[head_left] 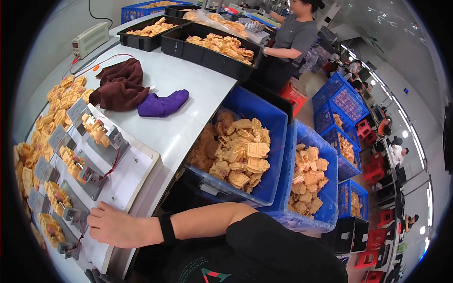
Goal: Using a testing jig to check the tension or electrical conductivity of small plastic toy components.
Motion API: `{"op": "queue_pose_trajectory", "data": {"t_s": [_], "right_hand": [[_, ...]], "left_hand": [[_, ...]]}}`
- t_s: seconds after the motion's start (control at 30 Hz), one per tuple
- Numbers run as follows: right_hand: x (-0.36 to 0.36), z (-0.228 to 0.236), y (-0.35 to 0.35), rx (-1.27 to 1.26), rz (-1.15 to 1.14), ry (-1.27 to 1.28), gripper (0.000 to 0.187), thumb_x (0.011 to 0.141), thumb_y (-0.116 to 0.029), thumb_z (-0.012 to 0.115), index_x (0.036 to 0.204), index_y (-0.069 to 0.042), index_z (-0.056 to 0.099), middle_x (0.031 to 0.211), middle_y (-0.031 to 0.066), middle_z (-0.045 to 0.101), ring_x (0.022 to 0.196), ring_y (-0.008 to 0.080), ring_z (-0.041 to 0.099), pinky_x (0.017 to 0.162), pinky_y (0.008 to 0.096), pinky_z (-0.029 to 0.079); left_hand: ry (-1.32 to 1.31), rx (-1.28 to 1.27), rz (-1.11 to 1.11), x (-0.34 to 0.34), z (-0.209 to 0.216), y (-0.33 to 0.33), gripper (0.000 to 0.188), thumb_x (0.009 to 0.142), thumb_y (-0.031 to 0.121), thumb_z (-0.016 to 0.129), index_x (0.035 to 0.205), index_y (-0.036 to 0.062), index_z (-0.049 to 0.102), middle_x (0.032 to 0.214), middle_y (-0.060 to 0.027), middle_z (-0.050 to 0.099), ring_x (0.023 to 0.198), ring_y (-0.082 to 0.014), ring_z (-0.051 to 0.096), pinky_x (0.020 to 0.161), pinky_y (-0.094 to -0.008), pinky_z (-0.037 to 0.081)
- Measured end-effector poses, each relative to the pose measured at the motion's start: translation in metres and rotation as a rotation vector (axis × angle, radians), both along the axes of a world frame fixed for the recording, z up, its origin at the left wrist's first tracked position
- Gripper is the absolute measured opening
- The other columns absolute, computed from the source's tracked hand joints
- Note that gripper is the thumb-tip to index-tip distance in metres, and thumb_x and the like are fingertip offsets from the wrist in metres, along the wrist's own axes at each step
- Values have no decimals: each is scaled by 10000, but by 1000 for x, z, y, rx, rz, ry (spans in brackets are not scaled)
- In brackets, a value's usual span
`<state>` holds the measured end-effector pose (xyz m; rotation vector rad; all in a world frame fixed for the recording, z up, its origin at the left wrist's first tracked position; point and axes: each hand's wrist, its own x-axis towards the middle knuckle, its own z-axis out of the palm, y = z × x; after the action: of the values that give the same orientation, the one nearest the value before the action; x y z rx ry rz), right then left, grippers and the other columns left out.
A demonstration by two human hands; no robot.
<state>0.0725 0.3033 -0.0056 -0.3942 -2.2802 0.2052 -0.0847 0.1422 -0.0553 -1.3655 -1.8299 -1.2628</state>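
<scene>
My right hand [115, 226], with a black band on its wrist, lies over the near edge of a white board [134, 174]. Its fingers are curled and closed beside a grey clamp block [75, 216]; whatever they hold is hidden. On the board stand several grey fixtures, each bearing a tan plastic part [57, 198] with thin red wires and a small meter [46, 170] behind it. The nearest tan part [51, 228] sits in its fixture below my fingers. My left hand is not in view.
Loose tan parts [61, 101] heap behind the fixtures. A brown cloth [120, 85] and a purple cloth [163, 104] lie on the white table. Black trays [207, 47] and blue bins [278, 127] hold more parts. A co-worker [297, 37] stands beyond; a power supply [89, 40] is at back left.
</scene>
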Motion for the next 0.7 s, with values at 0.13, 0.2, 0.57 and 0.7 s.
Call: {"op": "queue_pose_trajectory", "data": {"t_s": [0.13, 0.2, 0.57, 0.7], "right_hand": [[-8, -6, 3, -81, -8, 54, 105, 783, -170, 638, 800, -91, 571, 874, 38, 497, 896, 217, 479, 822, 339, 379], [-7, 0, 1, -108, 3, 78, 111, 785, -174, 628, 779, -88, 558, 859, 45, 495, 890, 223, 482, 814, 346, 386], [23, 29, 14, -348, 125, -153, 212, 819, -91, 676, 1028, -79, 644, 963, 73, 601, 975, 279, 555, 873, 399, 423], [12, 33, 11, -394, 217, -221, 261, 814, -38, 668, 1065, -98, 627, 979, 82, 585, 962, 280, 556, 859, 395, 412]], "left_hand": [[16, -9, -9, 0, 0, -1, 217, 1010, 136, 520, 1121, -31, 603, 1159, -199, 553, 1116, -361, 543, 951, -471, 453], [23, -9, 12, -8, -8, -9, 216, 1010, 134, 519, 1125, -29, 603, 1163, -198, 551, 1120, -363, 542, 954, -474, 452], [-273, -129, -17, 12, -2, -5, 330, 978, 308, 508, 1104, 21, 615, 1321, -208, 486, 1294, -405, 424, 1084, -490, 324], [-291, -114, 24, 10, -2, -19, 332, 934, 327, 549, 1094, 47, 628, 1257, -202, 495, 1256, -423, 442, 1058, -512, 350]]}}
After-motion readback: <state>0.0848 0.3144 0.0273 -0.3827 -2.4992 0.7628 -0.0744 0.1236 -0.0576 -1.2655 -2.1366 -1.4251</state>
